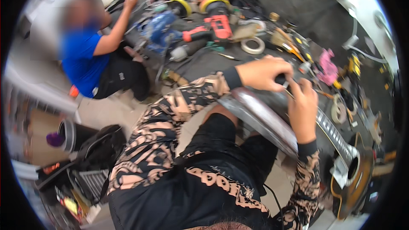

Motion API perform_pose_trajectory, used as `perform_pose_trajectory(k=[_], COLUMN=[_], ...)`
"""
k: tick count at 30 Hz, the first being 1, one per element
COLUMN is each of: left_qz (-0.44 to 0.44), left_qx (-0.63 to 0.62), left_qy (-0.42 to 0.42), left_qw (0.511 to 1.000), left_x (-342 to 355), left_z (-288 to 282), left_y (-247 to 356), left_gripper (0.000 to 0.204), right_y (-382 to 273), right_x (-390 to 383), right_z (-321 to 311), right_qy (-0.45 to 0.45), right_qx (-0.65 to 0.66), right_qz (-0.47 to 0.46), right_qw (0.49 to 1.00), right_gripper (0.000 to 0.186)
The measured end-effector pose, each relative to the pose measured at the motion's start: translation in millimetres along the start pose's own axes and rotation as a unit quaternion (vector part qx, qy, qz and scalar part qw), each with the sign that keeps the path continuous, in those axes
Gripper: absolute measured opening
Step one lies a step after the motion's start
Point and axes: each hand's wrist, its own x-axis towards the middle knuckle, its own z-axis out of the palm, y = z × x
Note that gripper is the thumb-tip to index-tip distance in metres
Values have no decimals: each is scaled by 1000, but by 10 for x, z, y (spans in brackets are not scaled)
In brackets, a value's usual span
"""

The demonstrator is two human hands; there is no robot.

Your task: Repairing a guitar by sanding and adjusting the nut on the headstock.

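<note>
Small dark piece (280,79): just beyond curved panel (260,111) | left hand (265,73): fingers curled around it | right hand (303,108): fingers bent beside it, grip unclear | likely best: wrists steady, pressure light

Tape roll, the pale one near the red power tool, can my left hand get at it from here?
Probably yes: the tape roll lies just beyond your left hand, with nothing visible standing between. That hand seems to grip a small dark item, though, so it may need freeing first.
</note>
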Motion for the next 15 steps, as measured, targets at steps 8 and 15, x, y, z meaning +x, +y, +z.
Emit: perform_pose_trajectory(k=[8,15], left_qz=[31,37], left_qx=[-7,-61], left_qy=[40,78], left_qw=[999,994], left_x=[-113,-111], left_z=[-47,-5], left_y=[5,6], left_gripper=[36,35], right_y=[-398,-432], right_x=[-928,-1243], right_z=[-256,-95], right_qy=[-63,-125], right_qx=[23,10], right_qz=[80,144], right_qw=[995,982], right_gripper=[57,74])
